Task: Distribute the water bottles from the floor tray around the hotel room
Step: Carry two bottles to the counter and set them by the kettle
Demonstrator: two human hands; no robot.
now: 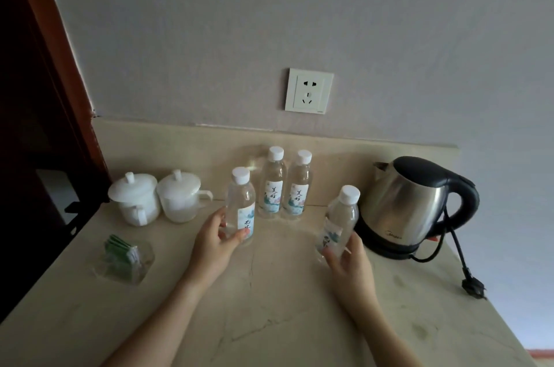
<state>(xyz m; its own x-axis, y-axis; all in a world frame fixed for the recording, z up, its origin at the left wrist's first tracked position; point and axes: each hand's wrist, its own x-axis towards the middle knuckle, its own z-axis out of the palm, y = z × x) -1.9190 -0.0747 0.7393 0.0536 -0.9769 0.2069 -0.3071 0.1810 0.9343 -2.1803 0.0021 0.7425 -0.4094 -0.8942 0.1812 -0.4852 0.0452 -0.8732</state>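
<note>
On a pale marble-patterned desk [269,321] we see four clear water bottles with white caps. The left hand [214,242] has its fingers [241,236] clamped around the lower body of an upright bottle [241,205]. The right hand [349,264] wraps its fingers [331,255] around a second bottle [340,221], which tilts slightly rightward. Beyond and between the two sets of fingers, a pair of bottles [284,187] stands side by side near the backsplash, below a wall socket [308,91]. Just right of the right fingers sits a steel kettle [413,205]. Left of the left fingers stand two lidded white cups [159,197] and a clear holder of green sachets [123,255].
</note>
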